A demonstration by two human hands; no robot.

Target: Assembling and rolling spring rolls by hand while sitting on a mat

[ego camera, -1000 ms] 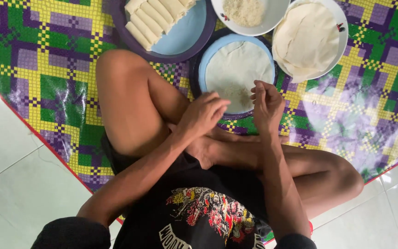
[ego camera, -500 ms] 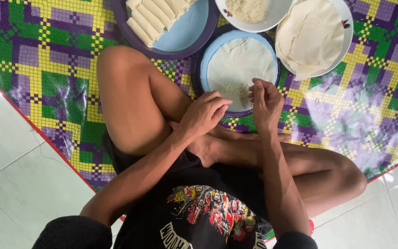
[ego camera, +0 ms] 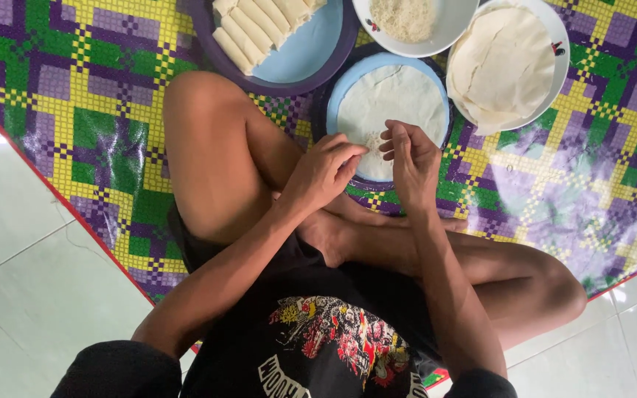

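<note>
Posture: seated cross-legged, both forearms reaching forward between the knees.
Left hand (ego camera: 324, 173): palm down, fingers curled, fingertips (ego camera: 359, 152) pinched together.
Right hand (ego camera: 412, 158): upright on its edge, fingers (ego camera: 391, 140) bunched and bent inward.
Spacing: the two hands nearly meet, fingertips just apart.

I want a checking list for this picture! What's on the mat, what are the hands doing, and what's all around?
Surface: checked mat, green, purple and yellow.
Job's things: round wrapper on a blue plate, a little filling near its edge; bowl of filling; stack of wrappers; finished rolls on a purple plate.
Clutter: nothing seen.
Grippers: left hand and right hand, fingertips at the filling.
Cables: nothing seen.
Surroundings: pale tiled floor; the person sits cross-legged.
</note>
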